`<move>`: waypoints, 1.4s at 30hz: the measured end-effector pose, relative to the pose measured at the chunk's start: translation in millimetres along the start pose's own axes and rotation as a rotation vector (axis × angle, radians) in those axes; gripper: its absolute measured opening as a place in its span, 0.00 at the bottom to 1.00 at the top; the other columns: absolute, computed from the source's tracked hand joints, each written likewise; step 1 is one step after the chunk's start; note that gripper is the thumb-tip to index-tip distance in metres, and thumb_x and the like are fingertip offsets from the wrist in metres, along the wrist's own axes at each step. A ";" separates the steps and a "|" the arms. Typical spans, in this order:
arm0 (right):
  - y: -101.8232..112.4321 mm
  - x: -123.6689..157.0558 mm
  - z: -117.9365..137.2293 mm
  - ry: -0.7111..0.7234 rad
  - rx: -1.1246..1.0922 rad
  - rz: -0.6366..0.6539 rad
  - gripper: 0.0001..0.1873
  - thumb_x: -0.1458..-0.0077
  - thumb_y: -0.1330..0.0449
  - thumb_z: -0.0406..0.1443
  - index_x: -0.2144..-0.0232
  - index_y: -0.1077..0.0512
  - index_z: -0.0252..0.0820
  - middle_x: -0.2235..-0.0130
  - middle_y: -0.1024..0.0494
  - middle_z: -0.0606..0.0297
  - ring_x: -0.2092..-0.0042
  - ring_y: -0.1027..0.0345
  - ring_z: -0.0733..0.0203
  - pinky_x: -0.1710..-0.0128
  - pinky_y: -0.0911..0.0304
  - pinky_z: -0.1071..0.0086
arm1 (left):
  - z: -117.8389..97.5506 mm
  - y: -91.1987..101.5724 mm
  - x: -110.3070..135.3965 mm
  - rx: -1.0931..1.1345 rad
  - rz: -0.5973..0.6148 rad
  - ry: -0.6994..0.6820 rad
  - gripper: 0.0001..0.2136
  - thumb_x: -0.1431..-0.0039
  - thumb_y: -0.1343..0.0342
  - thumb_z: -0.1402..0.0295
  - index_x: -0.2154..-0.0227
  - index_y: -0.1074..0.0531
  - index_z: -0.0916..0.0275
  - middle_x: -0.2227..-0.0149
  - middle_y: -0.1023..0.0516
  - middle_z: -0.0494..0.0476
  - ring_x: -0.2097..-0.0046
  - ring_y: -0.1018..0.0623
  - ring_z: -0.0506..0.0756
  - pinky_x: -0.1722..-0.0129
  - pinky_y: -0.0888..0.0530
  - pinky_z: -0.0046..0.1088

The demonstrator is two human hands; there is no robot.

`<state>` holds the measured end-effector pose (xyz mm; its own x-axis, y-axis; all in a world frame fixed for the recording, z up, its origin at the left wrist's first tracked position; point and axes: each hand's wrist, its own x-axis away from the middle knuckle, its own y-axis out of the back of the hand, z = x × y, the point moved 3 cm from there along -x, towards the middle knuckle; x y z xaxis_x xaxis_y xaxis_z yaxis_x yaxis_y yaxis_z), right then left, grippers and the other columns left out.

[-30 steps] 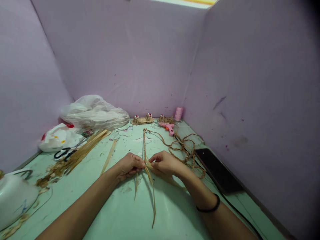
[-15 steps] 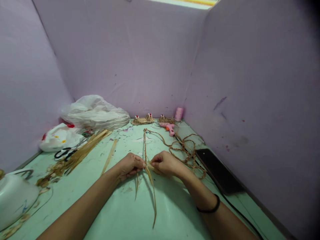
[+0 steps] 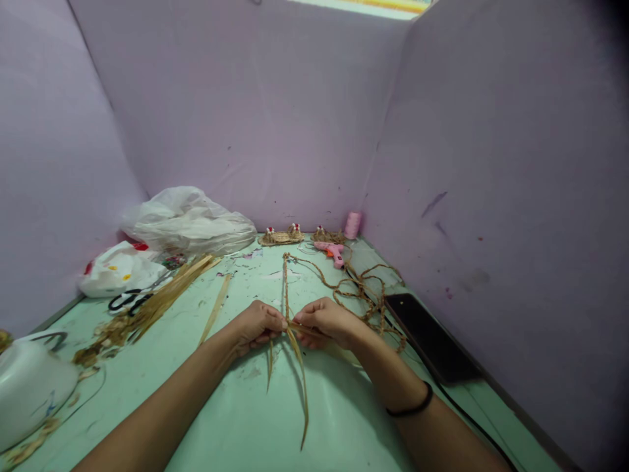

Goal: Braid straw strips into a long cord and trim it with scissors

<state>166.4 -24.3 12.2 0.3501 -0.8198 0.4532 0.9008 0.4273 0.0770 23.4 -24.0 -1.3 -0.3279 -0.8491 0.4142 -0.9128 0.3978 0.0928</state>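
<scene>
A thin braid [image 3: 285, 285] of dry plant fibre runs from the far side of the table toward me. At its near end my left hand [image 3: 260, 326] pinches the plait, with a short strand end hanging below the fingers. My right hand [image 3: 322, 322], close beside it, is closed on a fibre strand that crosses from the braid under the palm. One loose strand [image 3: 301, 380] hangs free between the hands toward me. From the braid's far end, a long finished length of braid [image 3: 361, 292] lies in loops to the right.
At the right lies a black phone [image 3: 430, 337] beside a cable. Farther back are a pink glue gun [image 3: 331, 252], a pink thread spool [image 3: 352, 225] and woven pieces [image 3: 281, 238] with beads. Leftward lie plastic bags [image 3: 189, 219], scissors [image 3: 130, 300], a fibre bundle [image 3: 164, 295] and a white container [image 3: 34, 393].
My right hand's fingers have shifted slightly, and the strand in them now shows crossing beneath the palm. My left hand keeps its pinch at the same spot.
</scene>
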 end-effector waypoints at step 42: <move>-18.7 -4.6 -7.5 -0.112 -0.330 0.160 0.08 0.51 0.49 0.26 0.80 0.36 0.33 0.83 0.35 0.68 0.86 0.49 0.76 0.87 0.52 0.81 | -4.3 -5.2 -2.0 -0.008 -0.081 -0.122 0.09 0.66 0.44 0.66 0.84 0.31 0.68 0.89 0.36 0.48 0.86 0.44 0.43 0.85 0.50 0.22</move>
<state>149.9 -31.4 2.0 0.4794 -0.6982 0.5317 0.8776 0.3861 -0.2842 29.9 -22.9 1.3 -0.2808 -0.9143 0.2917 -0.9357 0.3284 0.1285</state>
